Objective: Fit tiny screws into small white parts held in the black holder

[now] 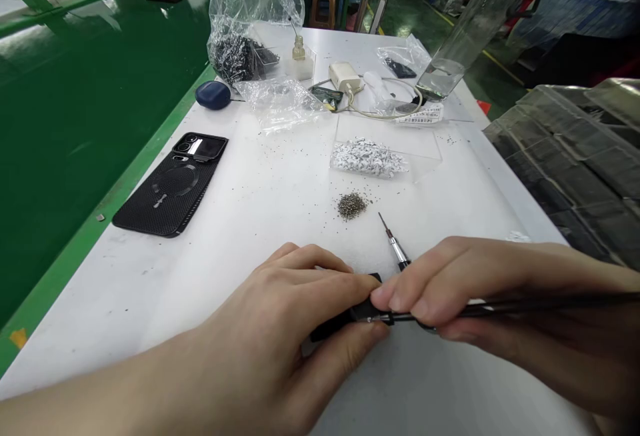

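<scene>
Near the front of the white table, my left hand (295,303) is closed around a small black block-shaped part (333,326), pinning it between thumb and fingers. Much of the part is hidden. My right hand (465,283) grips slim black tweezers (500,306), whose tips meet the part beside my left thumb. A small screwdriver (399,248) with a silver collar pokes out beyond the right-hand fingers, its thin bit pointing away from me; its handle is hidden by that hand. Just past the hands lies a pile of tiny metal pieces, seemingly screws (351,206).
Behind the pile, a clear tray (420,163) holds small white pieces (367,157). A black phone case (173,186) lies left. Farther back are a bag of black parts (240,56), a small bottle (299,48), a charger (345,76) and a water bottle (460,29). Plastic bins (575,149) stand right.
</scene>
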`<state>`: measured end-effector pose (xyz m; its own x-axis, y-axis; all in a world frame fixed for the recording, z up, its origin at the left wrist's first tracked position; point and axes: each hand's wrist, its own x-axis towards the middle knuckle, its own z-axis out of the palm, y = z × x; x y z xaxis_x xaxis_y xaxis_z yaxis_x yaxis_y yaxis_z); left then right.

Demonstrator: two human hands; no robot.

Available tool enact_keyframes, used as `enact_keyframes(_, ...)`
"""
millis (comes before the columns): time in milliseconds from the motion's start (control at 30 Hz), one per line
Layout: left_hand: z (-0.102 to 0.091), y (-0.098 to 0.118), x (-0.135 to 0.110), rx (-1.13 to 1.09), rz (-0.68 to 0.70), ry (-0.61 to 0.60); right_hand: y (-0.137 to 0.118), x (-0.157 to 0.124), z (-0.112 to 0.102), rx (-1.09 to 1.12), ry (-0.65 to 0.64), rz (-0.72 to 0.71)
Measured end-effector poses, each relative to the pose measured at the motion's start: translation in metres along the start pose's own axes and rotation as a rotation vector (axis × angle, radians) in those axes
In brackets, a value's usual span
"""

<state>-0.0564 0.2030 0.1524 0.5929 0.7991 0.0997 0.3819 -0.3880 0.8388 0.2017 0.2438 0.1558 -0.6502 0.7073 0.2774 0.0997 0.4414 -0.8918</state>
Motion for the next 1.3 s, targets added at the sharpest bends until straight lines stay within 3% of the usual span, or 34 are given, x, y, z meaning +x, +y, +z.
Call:
enact_keyframes(700, 0.001, -0.001, -0.003, -0.002, -0.007, 0.001, -0.006, 0.01, -0.001, 0.114, -0.02, 0.031)
enact_keyframes(1167, 0.0, 0.0, -0.001, -0.008, 0.015, 0.008, -0.006, 0.001, 0.0, -0.051, 0.011, -0.003)
enact_keyframes(1300, 0.0, 0.001, 0.001, -0.018, 0.016, 0.02, -0.002, 0.0, -0.005, 0.007, -0.05, -0.009)
